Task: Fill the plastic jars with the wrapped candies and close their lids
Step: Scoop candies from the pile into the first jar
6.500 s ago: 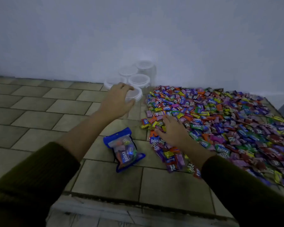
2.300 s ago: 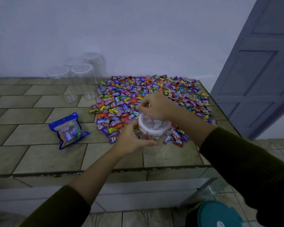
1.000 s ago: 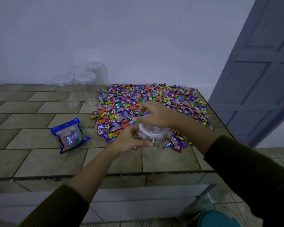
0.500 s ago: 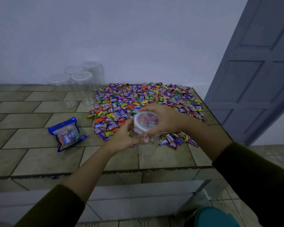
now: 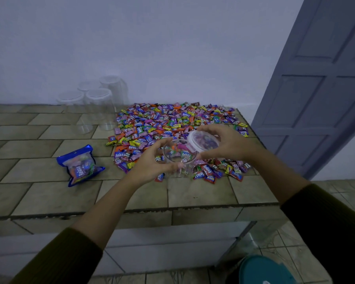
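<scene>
desk (image 5: 39,193), right half carpeted with wrapped candies (image 5: 172,119). four lidded clear jars (image 5: 99,107) at back left, blue candy bag (image 5: 80,166) nearer. left grip (image 5: 152,162) curled round open jar (image 5: 179,158) at pile's near edge; right grip (image 5: 228,144) clamped on lid (image 5: 203,141), tilted just above jar's rim.

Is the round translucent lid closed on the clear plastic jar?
No, the right hand holds the lid tilted beside the jar's open mouth.

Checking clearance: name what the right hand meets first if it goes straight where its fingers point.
Probably the open jar in the left hand, depth unclear; the lid in the right hand leads.
</scene>
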